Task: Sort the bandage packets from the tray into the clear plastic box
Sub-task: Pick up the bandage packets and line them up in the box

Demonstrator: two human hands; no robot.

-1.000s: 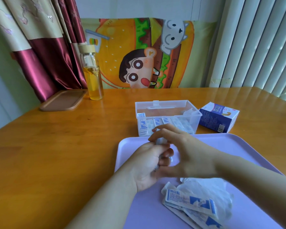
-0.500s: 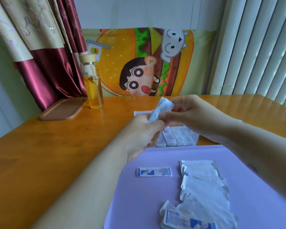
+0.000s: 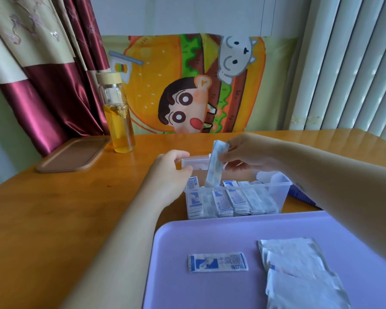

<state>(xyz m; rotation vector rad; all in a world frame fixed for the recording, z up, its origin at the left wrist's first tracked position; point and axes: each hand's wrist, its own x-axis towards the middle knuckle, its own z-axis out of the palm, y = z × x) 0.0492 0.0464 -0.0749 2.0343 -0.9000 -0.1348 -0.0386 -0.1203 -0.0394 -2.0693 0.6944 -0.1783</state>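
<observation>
My right hand [image 3: 245,156] pinches the top of a small stack of bandage packets [image 3: 214,167], held upright with its lower end dipping into the left part of the clear plastic box [image 3: 279,195]. Several packets stand in a row inside the box. My left hand [image 3: 173,169] holds the box's left end, fingers curled at its rim. On the purple tray [image 3: 210,293] in front lie one blue-and-white packet [image 3: 217,262] and a pile of larger white packets [image 3: 296,273] at the right.
A glass bottle of yellow liquid [image 3: 119,128] and a brown wooden tray [image 3: 74,153] stand at the back left of the wooden table. A blue carton [image 3: 303,196] peeks out behind my right forearm. Curtain, cartoon cushion and blinds are behind.
Both hands rose from the tray and moved forward to the box. The right hand took the packets over, and the left hand let go of them and took hold of the box.
</observation>
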